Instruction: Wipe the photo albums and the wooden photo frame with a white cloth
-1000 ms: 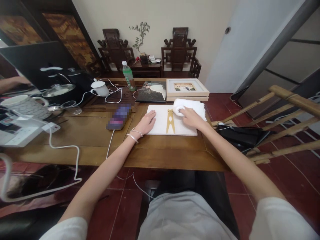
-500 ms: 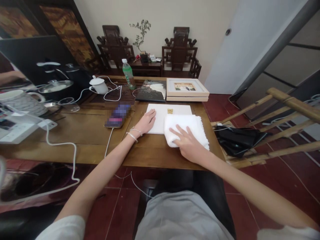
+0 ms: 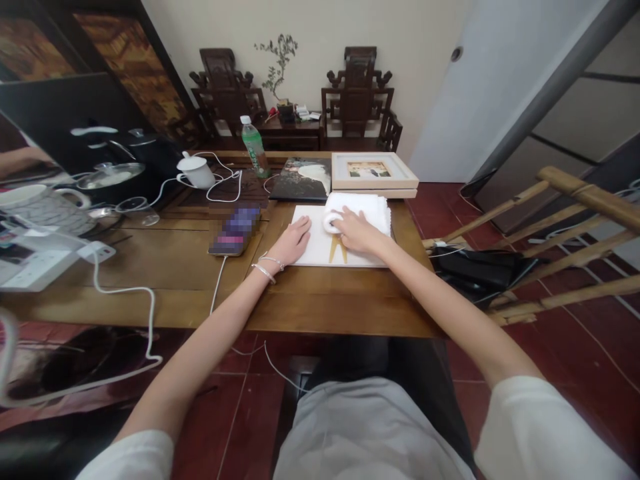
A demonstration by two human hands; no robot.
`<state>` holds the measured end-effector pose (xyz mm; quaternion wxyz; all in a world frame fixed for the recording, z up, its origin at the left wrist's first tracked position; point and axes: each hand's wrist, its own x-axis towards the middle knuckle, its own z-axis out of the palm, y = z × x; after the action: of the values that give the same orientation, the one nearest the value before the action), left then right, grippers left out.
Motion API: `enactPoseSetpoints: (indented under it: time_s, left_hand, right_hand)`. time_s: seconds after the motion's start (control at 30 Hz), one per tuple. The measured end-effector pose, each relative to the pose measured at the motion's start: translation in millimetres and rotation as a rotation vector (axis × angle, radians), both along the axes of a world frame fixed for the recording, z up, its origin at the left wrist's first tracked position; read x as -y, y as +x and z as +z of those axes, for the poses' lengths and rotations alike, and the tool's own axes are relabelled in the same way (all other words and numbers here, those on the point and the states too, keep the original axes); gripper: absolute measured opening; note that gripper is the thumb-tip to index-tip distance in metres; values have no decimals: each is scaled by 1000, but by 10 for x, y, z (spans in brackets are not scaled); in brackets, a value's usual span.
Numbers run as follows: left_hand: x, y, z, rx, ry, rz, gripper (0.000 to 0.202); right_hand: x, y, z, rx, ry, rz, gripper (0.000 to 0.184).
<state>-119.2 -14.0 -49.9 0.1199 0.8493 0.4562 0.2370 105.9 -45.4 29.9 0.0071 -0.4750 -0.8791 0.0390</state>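
Note:
A white flat board (image 3: 315,250) with a gold clip-shaped stand (image 3: 338,249) on it lies on the wooden table (image 3: 320,300). My left hand (image 3: 293,243) rests flat and open on the board's left edge, bracelets on the wrist. My right hand (image 3: 356,231) presses a folded white towel (image 3: 367,205) onto the far part of the board, fingers curled over the towel's rolled near edge.
Beyond the board lie a dark photo album (image 3: 303,179) and a framed picture (image 3: 373,171). A phone (image 3: 235,231) on a white cable, a green bottle (image 3: 253,147), a white cup (image 3: 195,172), pots and a power strip (image 3: 30,263) fill the left. A bamboo chair (image 3: 550,240) stands right.
My right hand pulled the towel toward me over the board, then pushed it back to the far edge, uncovering the gold stand again. My left hand stayed on the board.

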Motion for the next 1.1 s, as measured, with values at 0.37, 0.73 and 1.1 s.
enactPoseSetpoints:
  time_s: [0.37,0.73,1.1]
  left_hand:
    - [36,23,40,-12,5,2,51]
    - [22,10,49,-60,-92,2,53]
    - [8,-17,-7,-71,-35,-40,55]
  right_hand:
    - [1147,-108,-105,51,68,180,54]
    - [160,-234,21,64,25,19,60]
    - [1055,-230,-109,57,56,153,51]
